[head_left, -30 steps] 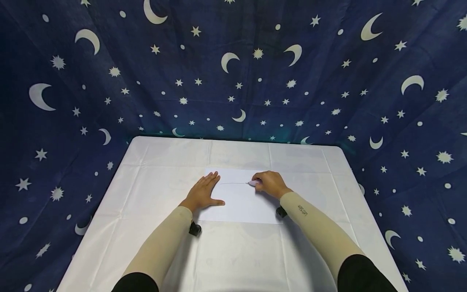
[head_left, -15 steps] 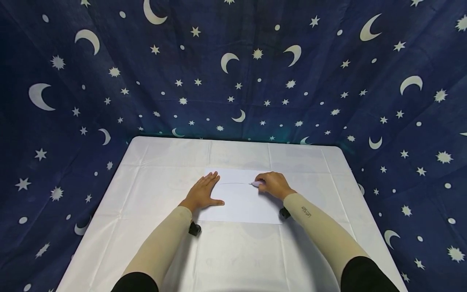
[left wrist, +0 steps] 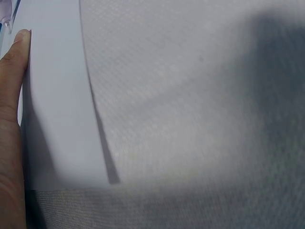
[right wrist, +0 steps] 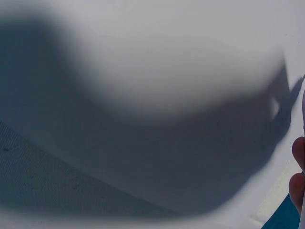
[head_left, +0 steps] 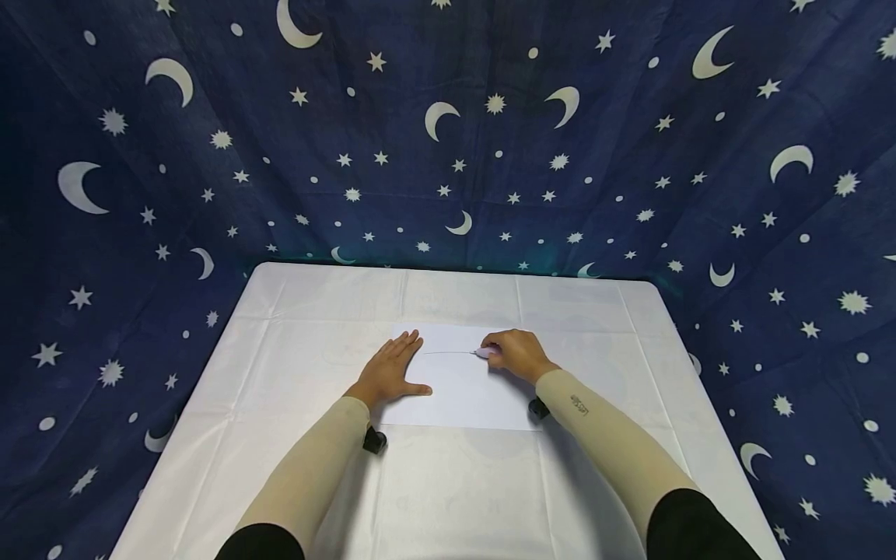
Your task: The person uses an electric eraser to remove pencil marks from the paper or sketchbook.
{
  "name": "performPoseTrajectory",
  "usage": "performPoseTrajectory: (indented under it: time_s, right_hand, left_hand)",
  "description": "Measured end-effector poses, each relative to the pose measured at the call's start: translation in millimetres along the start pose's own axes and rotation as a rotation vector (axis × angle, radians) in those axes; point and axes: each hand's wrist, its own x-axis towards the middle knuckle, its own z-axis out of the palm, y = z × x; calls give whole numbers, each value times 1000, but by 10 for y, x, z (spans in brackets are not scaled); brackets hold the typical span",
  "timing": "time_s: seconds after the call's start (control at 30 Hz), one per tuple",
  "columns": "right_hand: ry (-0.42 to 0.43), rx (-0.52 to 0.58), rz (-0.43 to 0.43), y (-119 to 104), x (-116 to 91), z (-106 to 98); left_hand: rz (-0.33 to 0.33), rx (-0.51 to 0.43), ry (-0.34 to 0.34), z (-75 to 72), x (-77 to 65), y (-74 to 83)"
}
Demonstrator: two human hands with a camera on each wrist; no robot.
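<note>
A sheet of white paper [head_left: 448, 397] lies on the table, with one thin dark line [head_left: 448, 352] running across its upper part. On the paper's left side rests my left hand [head_left: 386, 372], fingers straight and thumb spread to the right; its thumb [left wrist: 14, 67] also shows in the left wrist view. My right hand [head_left: 516, 352] pinches a small pale purple tool [head_left: 484, 352] with a narrow pointed tip, at the line's right end. Most of the tool is hidden by the fingers, so its exact kind is unclear. Only fingertips [right wrist: 297, 191] show at the right wrist view's edge.
A white cloth with fold creases covers the table [head_left: 462, 482]. Behind and beside it hangs a dark blue curtain [head_left: 392, 140] with moons and stars. Both forearms wear beige sleeves, with a small black camera at each wrist.
My right hand with the purple tool shifts slightly right along the line, then back left to about its earlier spot. The left hand stays in place.
</note>
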Motion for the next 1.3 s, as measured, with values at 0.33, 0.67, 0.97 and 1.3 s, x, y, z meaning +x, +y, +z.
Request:
performPoseTrajectory:
  time_s: [0.33,0.67,0.97,1.3]
  right_hand:
    - [17,7,-11,-59,32,17]
    - [-14,-14,18,-119,56,28]
    - [21,-11,-8,-62,10,6]
    - [10,-8,2,-20,-26,-16]
  left_hand:
    - [11,4,22,0,-1,11]
    - [9,20,7,15,17,-6]
    - [-6,24,-7,-2,12,8]
    - [-4,33,-19,-2,20,0]
